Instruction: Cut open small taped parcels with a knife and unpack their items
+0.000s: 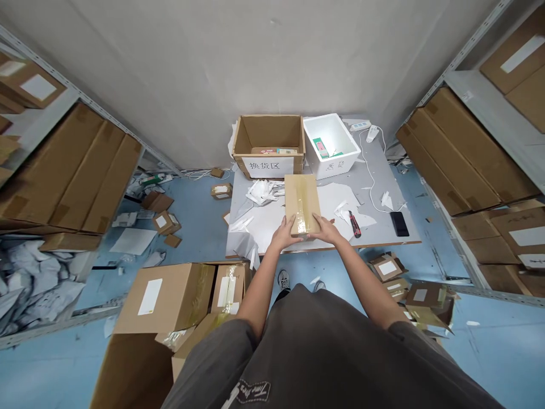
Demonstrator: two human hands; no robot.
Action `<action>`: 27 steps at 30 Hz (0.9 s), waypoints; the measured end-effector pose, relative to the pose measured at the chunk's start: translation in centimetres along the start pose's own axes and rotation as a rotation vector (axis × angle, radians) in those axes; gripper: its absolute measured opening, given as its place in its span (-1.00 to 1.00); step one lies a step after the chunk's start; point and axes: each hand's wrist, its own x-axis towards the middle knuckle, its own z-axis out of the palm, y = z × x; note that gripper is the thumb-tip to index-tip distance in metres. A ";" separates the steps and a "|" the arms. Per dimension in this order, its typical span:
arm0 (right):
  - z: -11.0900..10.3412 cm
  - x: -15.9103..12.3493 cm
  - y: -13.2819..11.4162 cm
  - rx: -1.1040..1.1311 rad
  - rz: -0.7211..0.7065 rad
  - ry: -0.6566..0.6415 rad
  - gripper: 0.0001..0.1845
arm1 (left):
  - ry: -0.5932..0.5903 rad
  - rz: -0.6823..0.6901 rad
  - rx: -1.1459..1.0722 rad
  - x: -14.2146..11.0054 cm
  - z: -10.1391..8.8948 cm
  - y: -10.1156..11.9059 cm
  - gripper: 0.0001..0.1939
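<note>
Taped box [301, 196] at front of worktop [378, 232]; left hand [284, 234], right hand [326, 230] gripping its near corners. Possible faults: loose grip, box slips off edge; right hand strays, knocks cutter [355, 225].

Soft, even light glints on the tape [303, 213]; shelves [477, 95] stretch and perhaps blur toward the edges.

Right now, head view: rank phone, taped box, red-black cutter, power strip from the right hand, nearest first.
From the right hand:
1. Taped box: touching it, left side.
2. Red-black cutter: just right.
3. Phone: farther right.
4. Power strip: far back, rightward.
</note>
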 end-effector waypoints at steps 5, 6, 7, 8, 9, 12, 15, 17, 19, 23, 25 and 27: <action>3.0 -2.0 0.6 0.090 0.025 0.073 0.03 | 0.072 -0.063 -0.042 -0.8 1.8 0.0 0.05; 3.2 -2.0 0.5 0.093 0.029 0.082 0.02 | 0.075 -0.060 -0.050 -0.7 1.9 0.1 0.05; 3.3 -2.0 0.5 0.093 0.028 0.084 0.01 | 0.079 -0.053 -0.058 -0.7 1.9 0.1 0.05; 3.4 -2.0 0.4 0.091 0.023 0.085 0.01 | 0.086 -0.044 -0.068 -0.6 1.9 0.1 0.06; 3.3 -2.0 0.3 0.087 0.018 0.090 0.00 | 0.095 -0.034 -0.081 -0.7 1.8 0.1 0.08; 3.1 -2.3 -0.1 0.063 -0.012 0.151 -0.11 | 0.129 0.001 -0.146 -1.0 1.6 0.0 0.18; 2.8 -2.8 -1.4 0.001 -0.046 0.226 -0.25 | 0.184 0.031 -0.275 -1.4 1.8 -0.5 0.27; 2.7 -3.0 -2.8 -0.047 -0.073 0.245 -0.31 | 0.237 0.027 -0.388 -1.7 2.2 -1.0 0.29; 2.6 -3.0 -4.4 -0.087 -0.122 0.242 -0.29 | 0.287 -0.002 -0.483 -1.9 3.0 -1.8 0.32; 3.4 -2.5 -7.4 -0.134 -0.228 0.166 -0.04 | 0.344 -0.093 -0.605 -2.0 5.3 -4.0 0.31; 4.5 -2.1 -8.4 -0.144 -0.253 0.103 0.07 | 0.327 -0.156 -0.648 -1.8 6.3 -5.5 0.29; 5.9 -2.0 -9.0 -0.150 -0.263 0.054 0.09 | 0.288 -0.214 -0.686 -1.6 7.1 -6.9 0.27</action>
